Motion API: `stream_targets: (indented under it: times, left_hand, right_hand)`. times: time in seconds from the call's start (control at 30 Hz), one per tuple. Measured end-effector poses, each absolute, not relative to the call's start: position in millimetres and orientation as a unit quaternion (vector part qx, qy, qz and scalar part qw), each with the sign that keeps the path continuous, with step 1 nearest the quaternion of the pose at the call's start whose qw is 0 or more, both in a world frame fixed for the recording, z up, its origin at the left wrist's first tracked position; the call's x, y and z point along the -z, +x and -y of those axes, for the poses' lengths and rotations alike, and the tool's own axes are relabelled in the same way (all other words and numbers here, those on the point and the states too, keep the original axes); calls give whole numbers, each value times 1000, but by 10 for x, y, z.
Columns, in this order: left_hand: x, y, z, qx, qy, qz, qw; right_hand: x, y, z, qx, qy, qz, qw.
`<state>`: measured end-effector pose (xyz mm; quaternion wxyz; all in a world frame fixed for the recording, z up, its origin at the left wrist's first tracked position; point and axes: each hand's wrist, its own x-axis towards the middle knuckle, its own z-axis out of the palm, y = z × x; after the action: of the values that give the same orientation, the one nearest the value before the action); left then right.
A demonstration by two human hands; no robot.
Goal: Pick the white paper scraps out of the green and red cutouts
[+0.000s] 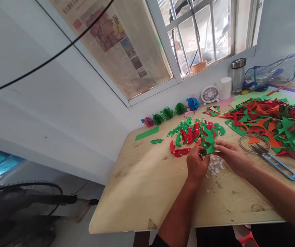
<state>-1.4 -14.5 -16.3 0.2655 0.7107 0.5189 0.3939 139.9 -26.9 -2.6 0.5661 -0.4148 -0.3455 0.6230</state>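
Observation:
A green cut-out piece [209, 139], paper or felt, with small white squares on it is held up between my two hands. My left hand [197, 164] pinches its lower left edge, fingers closed. From the right, my right hand [231, 156] grips the other edge between thumb and fingers. Just behind lies a pile of green and red cut-outs [188, 132], many with white squares. A red curved cut-out [179, 151] is left of my hands. Small white paper bits [216, 165] are scattered on the table beneath them.
Blue thread snips [278, 164] and a metal ring [241, 142] lie to the right, beside a heap of coloured scraps [273, 123]. Along the wall stand folded ornaments [167, 113], a small white fan [210, 94] and a glass bottle [238, 77]. The wooden table [137, 192] ends at the left.

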Motion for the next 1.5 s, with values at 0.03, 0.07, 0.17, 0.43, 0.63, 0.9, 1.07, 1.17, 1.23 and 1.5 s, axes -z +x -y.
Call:
stream_targets:
  times: [0.03, 0.07, 0.17, 0.43, 0.63, 0.9, 1.07, 1.17, 1.23, 1.5]
  left_hand:
    - [158, -13, 146, -392, 713, -520, 261]
    - [153, -11, 149, -392, 713, -520, 260]
    - [144, -2, 160, -402, 706, -516, 272]
    - [105, -66, 144, -403, 609, -459, 507]
    - [-20, -258, 45, -383, 524, -435, 624]
    - [21, -186, 33, -435, 413, -447, 664]
    - [69, -136, 32, -448, 394, -447, 667]
    - [65, -156, 22, -455, 395, -449, 660]
    - [44, -206, 6, -462, 394, -454, 652]
    - [-107, -436, -4, -468, 360, -369, 718]
  right_hand:
    - [33, 1401, 266, -619, -422, 351, 561]
    - [44, 1405, 262, -615, -431, 356, 557]
    - [84, 1417, 248, -596, -462, 368, 544]
    - [102, 1444, 228, -554, -501, 389, 539]
    - [70, 1442, 237, -568, -496, 376, 538]
    - [37, 1411, 277, -539, -519, 420, 514]
    - [-17, 1383, 312, -525, -526, 450, 495]
    - [-21, 1380, 315, -530, -526, 445, 494]
    - [-8, 1392, 305, -525, -529, 445, 497]
    - [22, 1419, 278, -514, -530, 445, 506]
